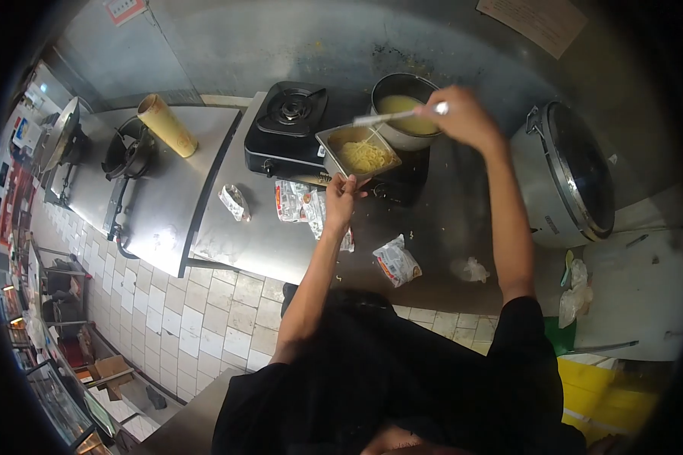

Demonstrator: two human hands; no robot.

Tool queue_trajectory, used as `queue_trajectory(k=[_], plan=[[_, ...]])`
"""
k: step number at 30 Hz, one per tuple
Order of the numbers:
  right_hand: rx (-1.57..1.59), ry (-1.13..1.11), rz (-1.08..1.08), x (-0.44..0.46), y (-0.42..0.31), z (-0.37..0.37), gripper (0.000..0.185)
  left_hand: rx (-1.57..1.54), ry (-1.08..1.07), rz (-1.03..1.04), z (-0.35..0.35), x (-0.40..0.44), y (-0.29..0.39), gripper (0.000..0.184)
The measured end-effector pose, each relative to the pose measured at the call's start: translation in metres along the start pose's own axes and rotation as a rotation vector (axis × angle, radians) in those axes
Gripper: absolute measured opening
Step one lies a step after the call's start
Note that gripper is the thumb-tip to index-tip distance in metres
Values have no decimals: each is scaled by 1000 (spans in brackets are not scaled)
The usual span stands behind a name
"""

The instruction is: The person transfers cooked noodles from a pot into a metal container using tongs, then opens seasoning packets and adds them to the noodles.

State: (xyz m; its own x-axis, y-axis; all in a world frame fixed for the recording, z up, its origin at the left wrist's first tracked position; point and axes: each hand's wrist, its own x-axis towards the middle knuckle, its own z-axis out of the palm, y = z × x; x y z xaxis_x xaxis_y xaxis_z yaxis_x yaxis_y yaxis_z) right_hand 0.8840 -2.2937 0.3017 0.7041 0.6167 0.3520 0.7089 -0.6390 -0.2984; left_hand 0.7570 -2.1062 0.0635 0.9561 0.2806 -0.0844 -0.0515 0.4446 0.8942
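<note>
**Left hand (341, 199) holding tin (332, 159) of noodles (366, 156) over stove (290, 154)**

The left hand is gripping the tin by its near corner, and the tin is hanging above the stove, in front of the pot (411, 142); whether the two are touching, I cannot tell. The right hand (464, 115) is clasping the handle of a metal utensil (387, 118), whose tip is pointing left above the tin's back rim.

The tin is looking stiff and fairly light, though wet noodles could be making it slick; a rim or corner is probably offering the surest hold. The noodles are seeming soft and limp.

Yellowish liquid (398, 105) is partly filling the pot. The stove is standing towards the back edge of the counter (451, 235). Packets (290, 202) are lying before it, one packet (235, 202) near the counter's left edge, another packet (397, 260) near its front edge.
</note>
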Motion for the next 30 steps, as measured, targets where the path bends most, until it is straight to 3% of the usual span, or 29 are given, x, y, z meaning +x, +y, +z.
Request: queue_trajectory(k=[2, 3, 5, 9, 11, 13, 18, 21, 27, 29, 30], plan=[[16, -187, 197, 30, 27, -26, 45, -13, 22, 25, 0, 0, 0, 18], [9, -190, 193, 47, 45, -29, 45, -19, 41, 52, 0, 0, -1, 19], [-364, -349, 401, 80, 83, -23, 46, -20, 34, 48, -2, 1, -1, 19], [-564, -331, 365, 106, 168, 42, 48, 12, 27, 26, -7, 1, -1, 20], [-564, -538, 326, 110, 189, 63, 51, 34, 13, 18, -7, 1, -1, 19], [-506, -579, 317, 116, 211, 80, 54, 30, 20, 14, -7, 1, 1, 19], [-233, -694, 326, 117, 215, 74, 57, 20, 58, 8, -1, 1, 5, 21], [-121, -747, 459, 113, 195, 80, 55, 21, 72, 6, 1, 2, 6, 22], [60, -734, 403, 100, 174, 111, 44, -23, 62, 29, 2, 1, 5, 22], [26, -588, 166, 95, 176, 118, 36, -14, 59, 19, 1, 3, 2, 21], [25, -584, 167, 91, 178, 119, 36, -13, 56, 21, -1, 3, 0, 21]])
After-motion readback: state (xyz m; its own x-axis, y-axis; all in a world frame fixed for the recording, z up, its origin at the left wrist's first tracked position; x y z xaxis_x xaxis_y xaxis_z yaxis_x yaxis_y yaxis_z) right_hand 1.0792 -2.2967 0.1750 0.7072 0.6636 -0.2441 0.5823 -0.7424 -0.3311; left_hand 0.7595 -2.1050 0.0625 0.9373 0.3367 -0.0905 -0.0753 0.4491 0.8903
